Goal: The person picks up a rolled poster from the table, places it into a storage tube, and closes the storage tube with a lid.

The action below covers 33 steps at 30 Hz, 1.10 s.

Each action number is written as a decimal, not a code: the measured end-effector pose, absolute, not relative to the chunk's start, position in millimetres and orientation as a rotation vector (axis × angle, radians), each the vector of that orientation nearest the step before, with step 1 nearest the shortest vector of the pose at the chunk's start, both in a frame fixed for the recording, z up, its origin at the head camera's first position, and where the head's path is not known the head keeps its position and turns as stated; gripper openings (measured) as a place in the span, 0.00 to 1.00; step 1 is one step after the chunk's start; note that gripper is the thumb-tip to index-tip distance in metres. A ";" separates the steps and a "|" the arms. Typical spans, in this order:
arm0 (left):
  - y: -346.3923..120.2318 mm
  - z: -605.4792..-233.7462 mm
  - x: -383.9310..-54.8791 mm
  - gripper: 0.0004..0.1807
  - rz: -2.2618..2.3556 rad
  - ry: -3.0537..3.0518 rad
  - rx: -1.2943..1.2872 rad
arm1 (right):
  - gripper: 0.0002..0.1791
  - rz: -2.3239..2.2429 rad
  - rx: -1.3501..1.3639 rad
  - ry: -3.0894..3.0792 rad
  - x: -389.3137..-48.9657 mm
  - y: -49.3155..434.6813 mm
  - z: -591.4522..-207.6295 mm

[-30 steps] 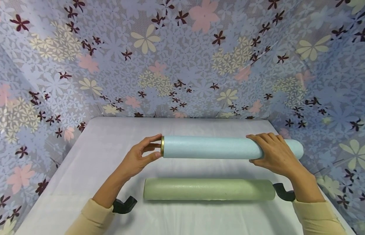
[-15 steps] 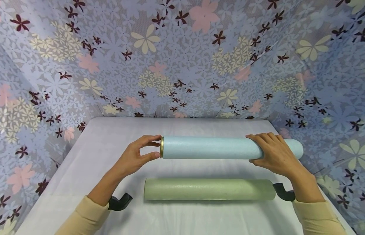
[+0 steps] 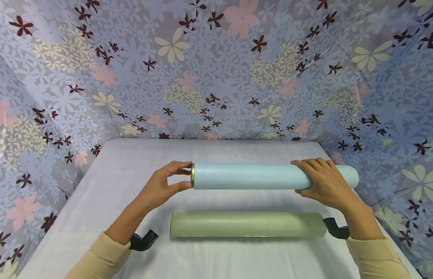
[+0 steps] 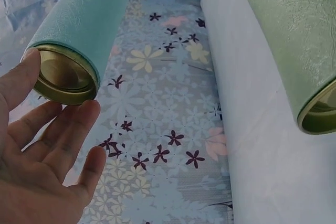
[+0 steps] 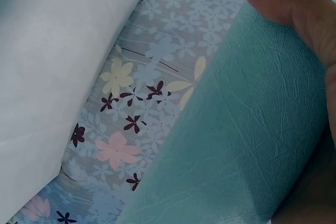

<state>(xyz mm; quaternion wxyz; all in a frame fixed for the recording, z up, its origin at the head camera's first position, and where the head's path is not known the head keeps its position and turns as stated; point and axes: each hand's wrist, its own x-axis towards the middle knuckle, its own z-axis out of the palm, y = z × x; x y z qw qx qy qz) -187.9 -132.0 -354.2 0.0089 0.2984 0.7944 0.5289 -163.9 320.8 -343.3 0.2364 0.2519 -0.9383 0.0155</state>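
A long light blue tube [image 3: 244, 176] with a gold metal end cap [image 3: 192, 176] is held level above the table. My right hand [image 3: 326, 182] grips it near the rounded right end, fingers over the top and thumb on the near side. At the left end, my left hand [image 3: 163, 185] pinches the gold cap's rim between thumb and fingertips. In the left wrist view, the cap [image 4: 63, 74] has a recessed centre, with the thumb at one side of its rim and fingertips at the lower edge. The tube's textured blue skin [image 5: 231, 114] fills much of the right wrist view.
A similar pale green tube [image 3: 247, 224] lies crosswise on the white-covered table [image 3: 216, 259], nearer the body. Its open-looking gold end [image 4: 321, 109] shows in the left wrist view. A flowered cloth [image 3: 216, 77] hangs behind and at both sides.
My left hand has turned slightly at the cap, its wrist and sleeve shifting left and then holding. The blue tube and my right hand stay nearly where they were.
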 end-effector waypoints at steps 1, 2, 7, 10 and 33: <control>-131.6 -354.6 -188.0 0.30 1.661 2.477 0.930 | 0.47 0.041 0.693 -2.570 -164.4 320.6 -343.6; -131.1 -355.1 -188.2 0.30 1.664 2.478 0.927 | 0.47 0.041 0.694 -2.569 -164.7 320.6 -344.0; -128.3 -357.1 -188.7 0.31 1.661 2.494 0.942 | 0.47 0.035 0.697 -2.560 -166.0 321.4 -345.2; -126.9 -358.3 -188.8 0.32 1.652 2.511 0.954 | 0.47 0.025 0.708 -2.547 -167.5 322.0 -345.2; -127.9 -346.9 -189.0 0.31 1.473 2.723 1.108 | 0.48 0.018 0.691 -2.529 -167.0 318.9 -340.8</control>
